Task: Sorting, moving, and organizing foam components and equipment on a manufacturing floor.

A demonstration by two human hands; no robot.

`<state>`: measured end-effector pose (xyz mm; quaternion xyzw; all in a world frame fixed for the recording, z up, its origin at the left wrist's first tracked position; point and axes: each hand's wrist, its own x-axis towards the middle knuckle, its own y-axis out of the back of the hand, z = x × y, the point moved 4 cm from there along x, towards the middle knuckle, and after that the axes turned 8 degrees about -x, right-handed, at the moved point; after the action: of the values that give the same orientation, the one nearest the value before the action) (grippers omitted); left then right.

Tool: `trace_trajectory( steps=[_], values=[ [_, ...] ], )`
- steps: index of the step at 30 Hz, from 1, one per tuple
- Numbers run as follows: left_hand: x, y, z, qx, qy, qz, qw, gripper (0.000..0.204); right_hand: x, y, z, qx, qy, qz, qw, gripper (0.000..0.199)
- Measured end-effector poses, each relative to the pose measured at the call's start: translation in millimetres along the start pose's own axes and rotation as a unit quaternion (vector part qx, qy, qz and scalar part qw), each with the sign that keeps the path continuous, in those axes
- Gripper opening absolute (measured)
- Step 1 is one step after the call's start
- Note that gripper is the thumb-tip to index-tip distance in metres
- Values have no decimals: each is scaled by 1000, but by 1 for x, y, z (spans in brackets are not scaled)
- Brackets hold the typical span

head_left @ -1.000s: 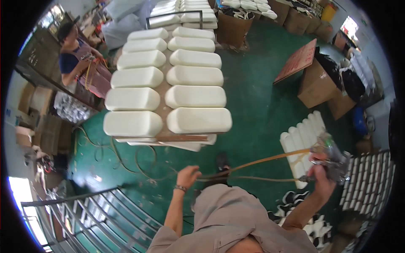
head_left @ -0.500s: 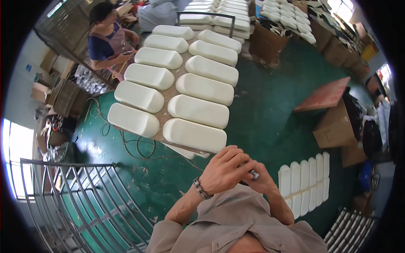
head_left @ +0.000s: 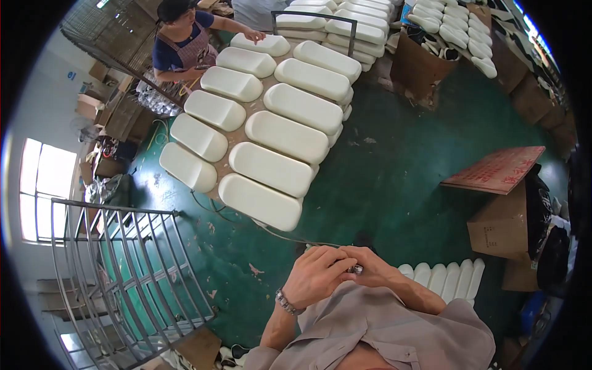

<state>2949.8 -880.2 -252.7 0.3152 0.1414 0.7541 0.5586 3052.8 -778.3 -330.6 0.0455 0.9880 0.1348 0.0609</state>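
My left hand (head_left: 317,271), with a metal-link band on its wrist, is closed in front of my body. My right hand (head_left: 370,266) meets it, fingers curled against the left fingers. Between them the end of a small silvery metal thing (head_left: 356,269) pokes out; the fingers hide the rest, and its kind cannot be made out. Beyond my hands, pale cream foam-like blocks (head_left: 262,200) with rounded ends lie in two rows on a brown board (head_left: 242,134). At the far left of that board a co-worker (head_left: 185,46) in an apron reaches one hand (head_left: 254,36) onto a block.
A grey metal rack (head_left: 142,259) stands at the left. More cream pieces (head_left: 441,279) lie low on the right, partly behind my right arm. Right of the green floor (head_left: 382,179) are a cardboard box (head_left: 499,228) and a tilted red board (head_left: 493,169). Another carton (head_left: 422,71) sits farther back.
My view has shifted and turned. My hands, still together, sit lower in the picture and closer to each other. The co-worker has stretched an arm out to the far block.
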Motion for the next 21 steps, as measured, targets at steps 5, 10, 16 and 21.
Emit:
trace_trajectory(
  steps=[5,10,16,21],
  values=[
    [30,-30,17,31,32,19,999,28,-18,39,17,22,8,-16,1000,38],
    [47,-43,18,24,5,14,1000,28,-24,54,23,6,12,4,1000,38],
    [50,-38,11,24,-15,1,1000,29,-21,50,26,9,6,37,999,40],
    [47,-27,1,23,4,-12,1000,31,-7,41,23,21,-28,27,999,41]
  ],
)
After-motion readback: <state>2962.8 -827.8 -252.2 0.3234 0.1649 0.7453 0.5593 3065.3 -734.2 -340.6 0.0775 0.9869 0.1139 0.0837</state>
